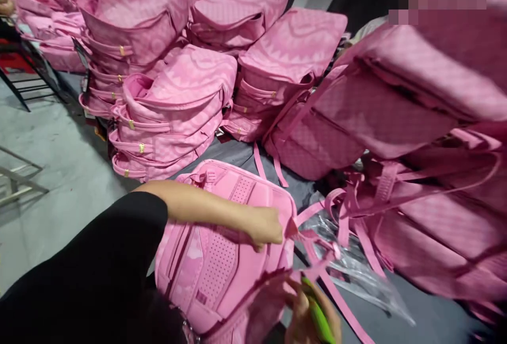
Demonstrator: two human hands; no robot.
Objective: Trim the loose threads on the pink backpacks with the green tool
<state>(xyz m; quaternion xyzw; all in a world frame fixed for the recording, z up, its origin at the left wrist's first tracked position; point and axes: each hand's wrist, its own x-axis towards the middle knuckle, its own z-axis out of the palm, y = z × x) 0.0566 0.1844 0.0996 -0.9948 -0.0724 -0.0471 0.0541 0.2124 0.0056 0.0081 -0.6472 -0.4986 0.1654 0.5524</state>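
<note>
A pink backpack (253,275) lies in front of me with its padded, perforated back panel facing up. My left arm reaches across it, and my left hand (266,226) is closed in a fist over the panel near its right edge. What those fingers hold, if anything, is hidden. At the lower right, beside the backpack's near edge, my right hand (303,307) is closed around a bright green-handled tool (320,316). Its working end is too blurred to make out. Pink webbing straps (317,259) trail from the backpack between and beyond my hands.
Stacked pink backpacks (174,122) stand behind on the grey tabletop (428,312). More backpacks (428,217) with dangling straps crowd the right. Clear plastic (368,280) lies beside the straps. A metal stool frame (19,180) stands on the floor at left.
</note>
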